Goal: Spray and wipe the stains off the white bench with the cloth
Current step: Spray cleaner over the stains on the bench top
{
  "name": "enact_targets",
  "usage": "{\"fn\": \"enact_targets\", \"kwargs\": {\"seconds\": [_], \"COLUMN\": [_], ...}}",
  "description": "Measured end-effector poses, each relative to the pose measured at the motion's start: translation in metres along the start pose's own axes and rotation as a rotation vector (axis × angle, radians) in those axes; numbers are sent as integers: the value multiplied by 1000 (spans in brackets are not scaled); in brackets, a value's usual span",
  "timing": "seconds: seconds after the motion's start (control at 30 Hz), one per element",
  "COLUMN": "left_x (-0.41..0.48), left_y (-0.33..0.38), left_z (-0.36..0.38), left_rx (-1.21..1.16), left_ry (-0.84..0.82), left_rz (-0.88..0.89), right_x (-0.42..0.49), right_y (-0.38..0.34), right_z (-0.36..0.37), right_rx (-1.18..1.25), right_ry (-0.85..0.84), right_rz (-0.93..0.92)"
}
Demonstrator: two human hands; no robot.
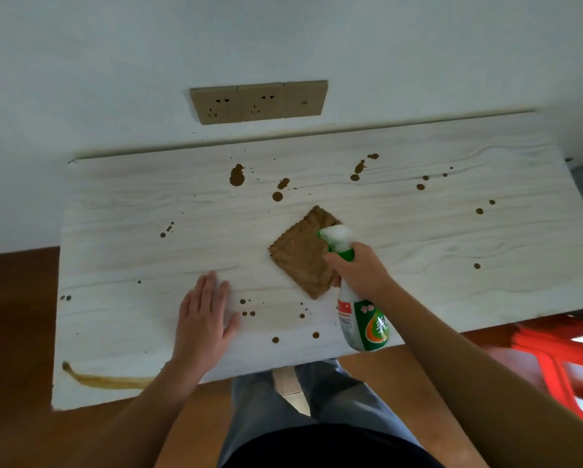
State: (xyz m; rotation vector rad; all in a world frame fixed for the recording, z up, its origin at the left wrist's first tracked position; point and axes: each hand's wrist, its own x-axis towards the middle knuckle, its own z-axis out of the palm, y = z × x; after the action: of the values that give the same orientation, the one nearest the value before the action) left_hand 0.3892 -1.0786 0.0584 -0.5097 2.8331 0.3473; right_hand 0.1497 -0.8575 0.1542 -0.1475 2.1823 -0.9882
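Observation:
The white wood-grain bench (435,238) stands against the wall, dotted with several brown stains; the biggest blot (236,175) is near its back edge and a long yellowish smear (107,380) runs along the front left. A brown cloth (300,255) lies flat in the middle. My right hand (359,270) grips the neck of a white and green spray bottle (362,319), held above the cloth's right corner with its nozzle pointing away from me. My left hand (204,315) rests flat on the bench, fingers straight, left of the cloth.
A beige socket panel (258,101) sits on the wall behind the bench. A red plastic stool (560,363) stands on the brown floor at the right. My legs are right at the bench's front edge.

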Motion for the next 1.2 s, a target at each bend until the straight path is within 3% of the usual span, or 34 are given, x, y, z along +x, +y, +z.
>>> {"fn": "enact_targets", "kwargs": {"seconds": [0.23,0.53,1.2], "left_x": [-1,0,0], "left_y": [-7,-10,-14], "left_z": [2,3,4], "left_rx": [-31,-44,-40], "left_ry": [8,15,2], "left_rz": [21,31,21], "right_x": [-26,-50,-54], "right_y": [10,8,-13], "right_z": [10,20,26], "right_rx": [47,35,-9], "right_ry": [137,248,116], "right_rz": [136,170,107]}}
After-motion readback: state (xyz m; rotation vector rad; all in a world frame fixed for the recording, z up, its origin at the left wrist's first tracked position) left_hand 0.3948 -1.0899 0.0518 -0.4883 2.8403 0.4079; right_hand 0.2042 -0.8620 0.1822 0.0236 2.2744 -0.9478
